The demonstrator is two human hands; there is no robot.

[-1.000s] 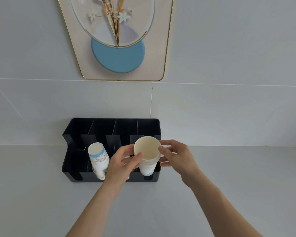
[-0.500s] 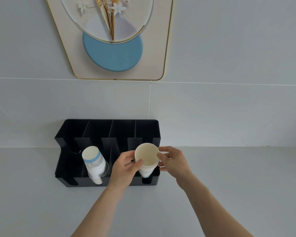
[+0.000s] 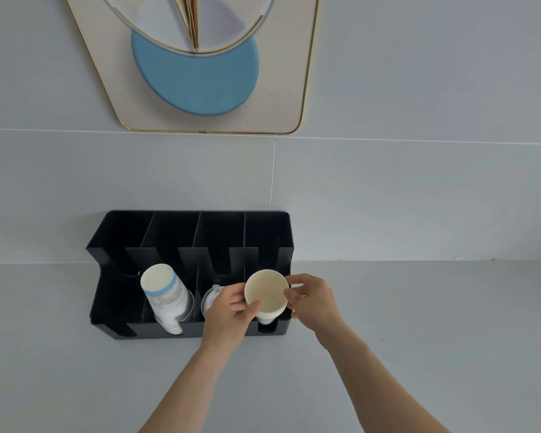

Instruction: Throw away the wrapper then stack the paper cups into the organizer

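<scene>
Sinking lower than a second ago, the cup stack (image 3: 266, 299) now sits in the organizer (image 3: 264, 235)'s rightmost slot, left hand (image 3: 228, 310) at 9 o'clock and right hand (image 3: 312, 303) at 3 both pinching its rim. Nearly seated, I'd say.

A single head-worn, wide-angle camera supplies the only view. It looks forward and downward from above the bench's near edge toward the wall at the bench's far edge. Both forearms enter from the lower frame edge. The black organizer (image 3: 197, 232) stands against the far edge, near the lens, slightly left of frame centre. A framed wall picture (image 3: 281, 73) fills the upper frame.
</scene>
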